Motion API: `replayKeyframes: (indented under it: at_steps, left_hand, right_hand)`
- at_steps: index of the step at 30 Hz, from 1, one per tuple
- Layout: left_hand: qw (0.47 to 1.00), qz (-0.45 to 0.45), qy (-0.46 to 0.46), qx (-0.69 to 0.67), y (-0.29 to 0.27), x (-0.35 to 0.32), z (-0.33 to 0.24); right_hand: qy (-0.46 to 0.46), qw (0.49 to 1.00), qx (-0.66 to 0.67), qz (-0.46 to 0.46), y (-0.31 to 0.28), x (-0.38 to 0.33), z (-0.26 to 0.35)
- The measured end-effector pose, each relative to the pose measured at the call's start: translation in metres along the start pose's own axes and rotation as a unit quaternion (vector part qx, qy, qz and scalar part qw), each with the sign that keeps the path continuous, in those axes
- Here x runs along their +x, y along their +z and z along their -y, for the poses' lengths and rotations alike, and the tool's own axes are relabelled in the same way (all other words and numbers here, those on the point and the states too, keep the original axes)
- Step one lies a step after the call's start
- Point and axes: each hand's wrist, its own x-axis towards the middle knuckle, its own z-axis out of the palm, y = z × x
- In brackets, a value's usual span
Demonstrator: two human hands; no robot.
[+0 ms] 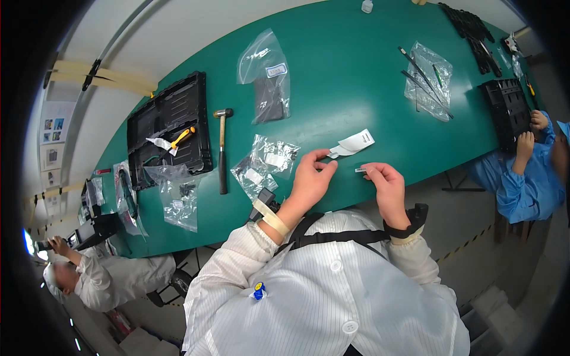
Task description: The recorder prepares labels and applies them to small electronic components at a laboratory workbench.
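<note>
My left hand (310,180) is closed at the narrow silvery end of a white packet (356,143), its thumb and index finger by that end. The packet points away to the right over the green table; I cannot tell whether it rests on it. To its right, my right hand (389,185) pinches a small thin strip (360,170) with a white and dark face, its far part hidden by the fingers. Left of my left hand lie crinkled clear and silvery bags (265,161) with white labels.
A hammer (222,151) lies beside a black plastic case (169,127) holding a yellow-handled tool (183,137). Beyond is a bag with a dark flat piece (270,99). Dark rods (427,80) lie on a bag at the right. Co-workers sit left and right, one in blue (528,181) by a black case.
</note>
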Motion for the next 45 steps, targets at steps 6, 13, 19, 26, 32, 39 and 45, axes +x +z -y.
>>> replayKeyframes:
  at_steps: [6, 13, 19, 26, 32, 39, 45]
  left_hand:
    - [0.974, -0.078, 0.119, 0.176, 0.002, 0.016, -0.015]
    - [0.912, -0.012, 0.315, 0.261, 0.011, 0.044, -0.047]
    - [0.910, 0.037, 0.286, 0.298, 0.025, 0.048, -0.049]
    - [0.973, 0.121, 0.100, 0.168, 0.018, 0.036, -0.043]
    - [0.978, 0.197, 0.022, -0.067, -0.003, 0.009, -0.050]
    - [0.953, 0.222, 0.043, -0.202, -0.031, -0.032, -0.068]
    - [0.933, 0.217, 0.053, -0.282, -0.058, -0.060, -0.071]
  right_hand:
    - [-0.015, 1.000, 0.010, -0.008, -0.009, -0.008, 0.009]
    - [-0.040, 0.998, 0.030, -0.023, -0.016, -0.019, 0.011]
    - [-0.037, 0.997, 0.044, -0.042, -0.015, -0.030, 0.016]
    - [-0.043, 0.996, 0.057, -0.045, -0.010, -0.037, 0.019]
    - [-0.040, 0.997, 0.056, -0.022, 0.000, -0.038, 0.023]
    - [-0.044, 0.996, 0.062, 0.045, 0.023, -0.032, 0.045]
    - [-0.038, 0.986, 0.073, 0.143, 0.054, -0.029, 0.061]
